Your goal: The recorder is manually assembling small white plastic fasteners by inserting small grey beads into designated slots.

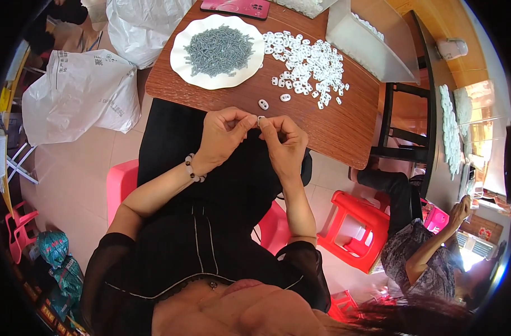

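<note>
My left hand (224,134) and my right hand (283,140) meet just in front of the wooden table's near edge, fingertips pinched together on one small white plastic piece (260,119). A beaded bracelet sits on my left wrist. On the wooden table (345,129) beyond them lie two loose white pieces (273,101), a spread pile of white pieces (308,64) and a white plate (180,64) heaped with small grey parts (219,49).
A pink phone (236,7) and a clear plastic box (367,42) sit at the table's far side. White plastic bags (79,92) stand on the floor at left. Pink and red stools (356,224) surround me. Another person (429,252) works at a neighbouring table on the right.
</note>
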A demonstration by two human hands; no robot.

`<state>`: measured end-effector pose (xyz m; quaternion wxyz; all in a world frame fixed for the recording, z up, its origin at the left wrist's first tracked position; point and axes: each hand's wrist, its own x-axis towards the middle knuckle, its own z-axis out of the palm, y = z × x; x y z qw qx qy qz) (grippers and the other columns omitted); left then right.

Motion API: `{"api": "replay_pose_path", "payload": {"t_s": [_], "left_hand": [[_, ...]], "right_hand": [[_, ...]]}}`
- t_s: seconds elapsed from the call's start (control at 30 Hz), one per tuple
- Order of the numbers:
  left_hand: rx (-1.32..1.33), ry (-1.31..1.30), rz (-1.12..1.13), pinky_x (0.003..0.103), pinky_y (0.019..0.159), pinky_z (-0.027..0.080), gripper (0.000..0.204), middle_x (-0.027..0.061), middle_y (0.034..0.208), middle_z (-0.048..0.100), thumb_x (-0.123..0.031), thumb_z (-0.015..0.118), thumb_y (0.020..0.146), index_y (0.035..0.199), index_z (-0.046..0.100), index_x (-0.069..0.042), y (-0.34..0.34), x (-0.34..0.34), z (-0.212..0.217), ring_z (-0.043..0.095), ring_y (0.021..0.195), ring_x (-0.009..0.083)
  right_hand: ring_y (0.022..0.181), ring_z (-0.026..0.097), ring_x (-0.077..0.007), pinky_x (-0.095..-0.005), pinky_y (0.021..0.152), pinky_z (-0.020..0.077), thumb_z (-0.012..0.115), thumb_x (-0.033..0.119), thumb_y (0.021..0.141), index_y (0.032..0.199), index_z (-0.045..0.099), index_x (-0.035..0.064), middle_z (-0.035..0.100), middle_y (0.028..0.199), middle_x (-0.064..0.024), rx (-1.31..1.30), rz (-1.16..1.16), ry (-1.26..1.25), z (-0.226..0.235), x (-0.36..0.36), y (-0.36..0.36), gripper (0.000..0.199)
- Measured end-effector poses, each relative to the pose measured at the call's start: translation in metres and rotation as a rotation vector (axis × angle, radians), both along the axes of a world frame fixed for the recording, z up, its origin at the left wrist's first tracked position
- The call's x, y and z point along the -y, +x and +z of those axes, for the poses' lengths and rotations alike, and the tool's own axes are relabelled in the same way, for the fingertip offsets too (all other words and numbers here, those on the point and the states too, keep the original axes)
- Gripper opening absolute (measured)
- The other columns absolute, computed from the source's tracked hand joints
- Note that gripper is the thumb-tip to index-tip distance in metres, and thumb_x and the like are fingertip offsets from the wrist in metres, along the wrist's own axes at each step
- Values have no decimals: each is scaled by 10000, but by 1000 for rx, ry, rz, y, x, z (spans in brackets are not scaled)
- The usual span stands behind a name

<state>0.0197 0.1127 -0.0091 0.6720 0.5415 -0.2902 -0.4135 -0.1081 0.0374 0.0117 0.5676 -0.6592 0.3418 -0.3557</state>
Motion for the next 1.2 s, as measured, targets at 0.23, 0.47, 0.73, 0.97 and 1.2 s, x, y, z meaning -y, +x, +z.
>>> {"api": "replay_pose_path", "payload": {"t_s": [0.23, 0.47, 0.73, 0.97, 1.2], "left_hand": [[-111, 7, -24, 177, 488, 417, 184, 39, 751, 682, -153, 652, 904, 886, 696, 25, -1, 3, 3, 518, 552, 26], [-224, 53, -118, 182, 528, 445, 237, 52, 813, 694, -211, 638, 919, 912, 703, 17, 6, 3, 16, 546, 583, 41], [-243, 63, -111, 184, 530, 444, 199, 38, 794, 682, -180, 678, 888, 926, 695, 15, 6, 4, 10, 548, 593, 41], [-267, 35, -88, 185, 530, 444, 179, 48, 794, 679, -136, 685, 877, 937, 678, 33, 3, 4, 5, 546, 599, 46], [-300, 11, -76, 189, 541, 450, 177, 65, 801, 680, -122, 680, 880, 935, 671, 46, 1, 5, 0, 544, 604, 51]], "right_hand": [[634, 559, -27, -170, 567, 417, 657, 118, 898, 829, 650, -16, 669, 734, -28, 43, 7, 58, 8, 3, 0, 151], [643, 562, -32, -172, 596, 443, 651, 101, 902, 829, 641, -21, 668, 757, -25, 89, 6, 140, 10, 6, -7, 143], [639, 561, -33, -176, 593, 446, 651, 100, 900, 826, 643, -18, 665, 756, -20, 77, 6, 121, 9, 6, -6, 140], [636, 537, -26, -169, 592, 403, 651, 106, 897, 824, 645, -4, 619, 701, 13, 54, -2, 118, 8, 4, -4, 132], [638, 538, -27, -170, 592, 404, 655, 109, 895, 833, 653, -5, 621, 703, 13, 45, 12, 97, 9, 4, -3, 130]]}}
